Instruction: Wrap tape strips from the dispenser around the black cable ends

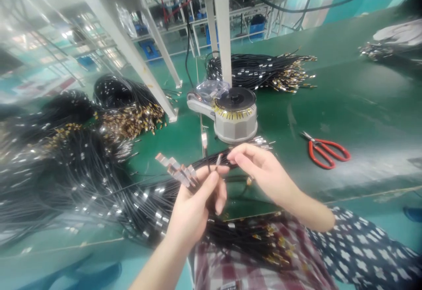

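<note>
My left hand [199,197] is closed around several black cables, whose flat silvery connector ends [178,171] fan out past the thumb. One cable with a pale tip [204,140] stands up from its fingers, and a small silvery piece [218,160] rises by the thumb tip. Just to the right, my right hand [260,167] has thumb and fingertips pressed together near that piece; what they hold, if anything, is too small to make out. Beyond both hands stands a round grey dispenser [235,125] with a black top.
Bundles of black cables [121,189] cover the left side. Another bundle [253,70] lies behind the dispenser. Red-handled pliers [325,151] rest on the green table [283,127] at right. White metal posts [222,26] rise behind. More cables [244,237] lie over my lap.
</note>
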The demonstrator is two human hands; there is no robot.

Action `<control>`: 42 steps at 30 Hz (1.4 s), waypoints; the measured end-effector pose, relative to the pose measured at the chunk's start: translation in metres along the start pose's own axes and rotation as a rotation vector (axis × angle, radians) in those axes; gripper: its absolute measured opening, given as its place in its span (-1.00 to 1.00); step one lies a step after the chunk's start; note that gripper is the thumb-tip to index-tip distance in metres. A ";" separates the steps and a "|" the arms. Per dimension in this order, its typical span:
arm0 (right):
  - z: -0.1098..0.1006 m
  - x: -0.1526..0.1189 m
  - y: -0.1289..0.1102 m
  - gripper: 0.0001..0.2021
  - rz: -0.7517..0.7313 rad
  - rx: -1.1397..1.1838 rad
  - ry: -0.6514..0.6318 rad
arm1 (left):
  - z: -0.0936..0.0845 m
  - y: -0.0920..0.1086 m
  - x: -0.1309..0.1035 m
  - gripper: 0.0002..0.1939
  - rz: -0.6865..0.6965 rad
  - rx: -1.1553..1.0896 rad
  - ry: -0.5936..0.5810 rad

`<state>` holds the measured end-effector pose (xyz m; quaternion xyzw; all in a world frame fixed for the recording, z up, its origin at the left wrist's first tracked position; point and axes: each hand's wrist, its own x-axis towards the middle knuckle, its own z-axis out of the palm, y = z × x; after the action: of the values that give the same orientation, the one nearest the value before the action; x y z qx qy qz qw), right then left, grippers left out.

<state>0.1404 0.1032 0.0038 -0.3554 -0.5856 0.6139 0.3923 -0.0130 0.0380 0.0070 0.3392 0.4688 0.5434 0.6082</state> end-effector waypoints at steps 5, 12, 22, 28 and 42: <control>-0.007 -0.028 0.004 -0.80 0.295 -0.039 -0.273 | -0.005 0.015 -0.003 -0.95 0.088 -0.071 0.055; -0.027 -0.048 0.007 -0.94 0.061 -0.411 -0.423 | -0.004 0.014 -0.014 -0.84 -0.001 -0.128 0.069; 0.000 0.001 -0.012 -0.76 -0.087 -0.135 -0.095 | 0.004 0.001 -0.019 -0.86 0.082 -0.049 0.234; -0.017 0.000 -0.022 -0.76 -0.037 -0.400 -0.234 | 0.001 0.008 -0.023 -0.83 0.058 -0.013 0.239; -0.019 -0.006 -0.020 -0.79 -0.076 -0.074 -0.244 | 0.004 0.001 -0.013 -0.84 -0.080 -0.067 0.127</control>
<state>0.1619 0.1060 0.0219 -0.2698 -0.6643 0.6152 0.3278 -0.0090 0.0259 0.0121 0.2647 0.5011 0.5546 0.6093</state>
